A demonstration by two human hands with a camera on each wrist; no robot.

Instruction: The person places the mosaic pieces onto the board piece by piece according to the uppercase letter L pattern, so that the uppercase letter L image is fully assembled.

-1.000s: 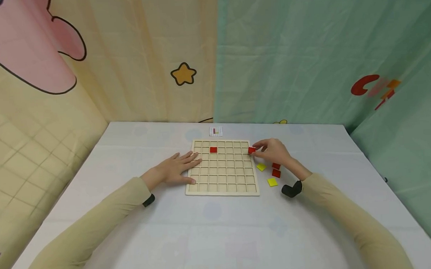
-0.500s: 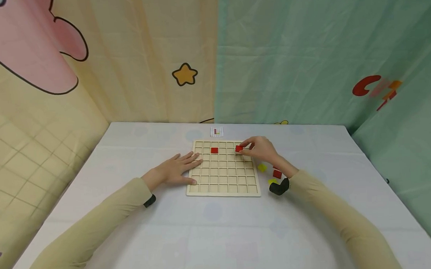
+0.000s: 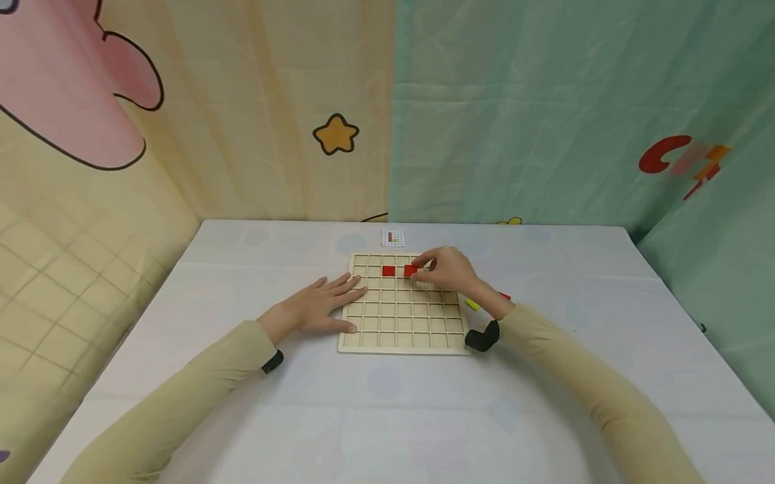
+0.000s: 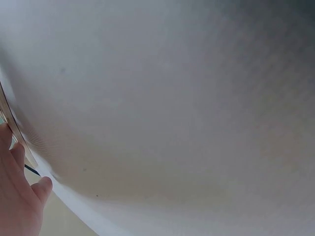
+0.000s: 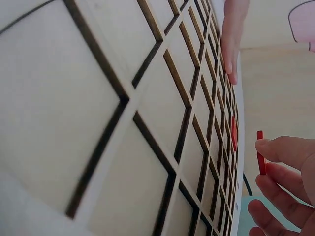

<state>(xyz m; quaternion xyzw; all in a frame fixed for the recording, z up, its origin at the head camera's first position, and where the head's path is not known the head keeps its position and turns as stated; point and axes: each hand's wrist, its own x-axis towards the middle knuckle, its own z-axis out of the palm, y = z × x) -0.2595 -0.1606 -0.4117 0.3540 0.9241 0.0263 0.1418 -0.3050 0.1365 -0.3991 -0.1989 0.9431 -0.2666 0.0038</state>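
Observation:
A wooden grid board (image 3: 403,309) lies on the white table, with one red square tile (image 3: 388,271) set in a cell near its far edge. My left hand (image 3: 316,306) rests on the board's left edge, fingers straight and spread. Over the far part of the board, my right hand (image 3: 449,270) pinches a second red tile (image 3: 410,270) between thumb and finger. In the right wrist view the pinched tile (image 5: 261,152) is held on edge, apart from the board surface. The left wrist view catches only part of the left hand (image 4: 22,191) and mostly tablecloth.
A small printed grid card (image 3: 392,238) lies behind the board. Right of the board, a yellow tile (image 3: 472,304) and a red tile (image 3: 505,296) show partly beneath the right forearm. Curtains (image 3: 517,109) stand along the table's far side.
My right hand has carried the pinched red tile leftward from the board's right edge to near the placed red tile. The left hand stays put on the board.

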